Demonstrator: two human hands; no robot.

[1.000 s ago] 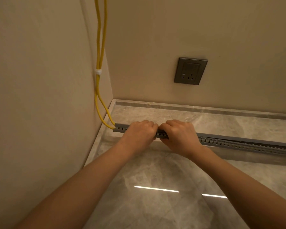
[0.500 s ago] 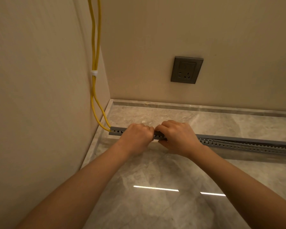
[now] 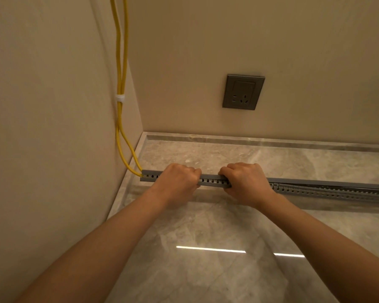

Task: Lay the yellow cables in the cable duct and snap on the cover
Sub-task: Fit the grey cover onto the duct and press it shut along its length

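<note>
You are gripping the cable duct (image 3: 214, 181) at mid-frame, your left hand (image 3: 177, 182) and right hand (image 3: 247, 182) both curling their fingers over its top. The yellow cables (image 3: 119, 119) are dropping from the upper left into its left end. Toward the right, the cover (image 3: 328, 183) is looking unseated, so be pressing evenly, working rightward.

One wide-angle camera, worn on the person's head, looks forward and down into the corner where beige painted walls (image 3: 42, 127) meet the glossy grey marble floor (image 3: 206, 281). It is near: the left hand (image 3: 177, 182) and right hand (image 3: 247, 182), gripping the grey slotted plastic cable duct (image 3: 212, 182), sit mid-frame.
</note>
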